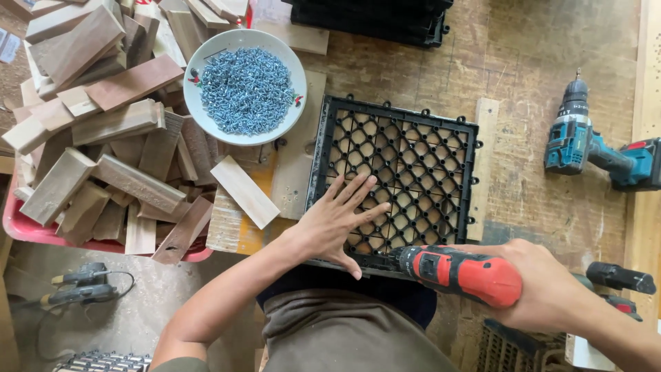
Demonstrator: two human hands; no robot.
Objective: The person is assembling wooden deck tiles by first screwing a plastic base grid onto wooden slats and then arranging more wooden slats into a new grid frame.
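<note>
While our left hand (339,219) lies flat, fingers spread, on the near left corner of the one black grid tile (403,169) at the bench's middle, our right hand (544,286) grips a red drill (460,273), its tip at the tile's near edge. We count one teal drill (592,148) far right, one bowl of screws (246,87) far left, and one heap of wood blocks (103,131) beyond.
</note>
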